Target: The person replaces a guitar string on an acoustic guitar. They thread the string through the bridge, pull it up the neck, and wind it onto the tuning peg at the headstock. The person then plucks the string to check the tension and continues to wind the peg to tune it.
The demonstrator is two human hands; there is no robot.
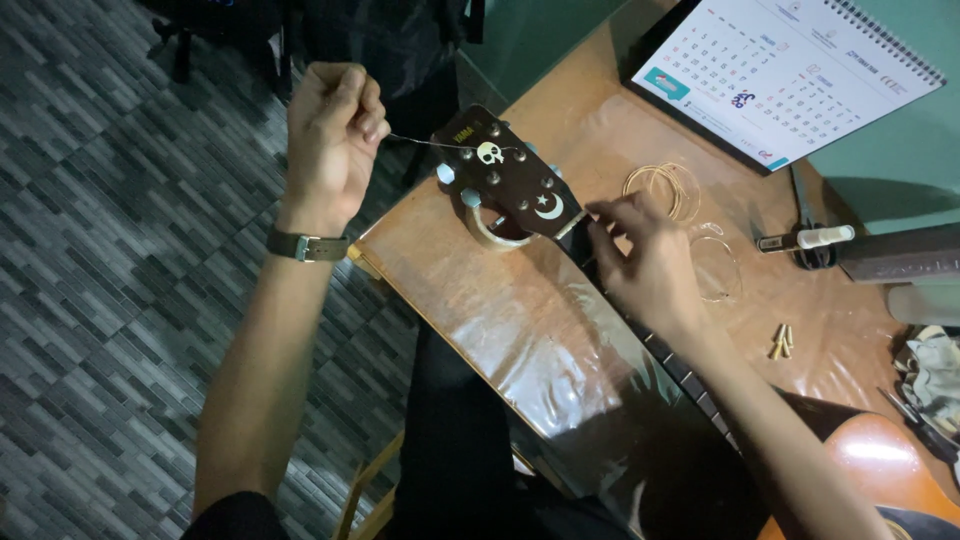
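A guitar lies across the brown table (520, 330), its dark headstock (505, 175) with skull, star and moon stickers pointing off the table's left edge. My left hand (332, 125), with a watch on the wrist, is closed on the end of a thin guitar string (425, 143) pulled taut from the headstock out over the floor. My right hand (640, 250) rests on the neck just below the headstock, fingertips pinching at the string near the nut. The orange guitar body (880, 470) shows at the lower right.
Coiled strings (668, 185) lie beyond my right hand. A desk calendar (790, 70) stands at the back. A marker (810, 238), small bridge pins (781, 340) and a cloth (935, 375) sit to the right. A tape roll (495, 232) lies under the headstock. Tiled floor (120, 300) at left.
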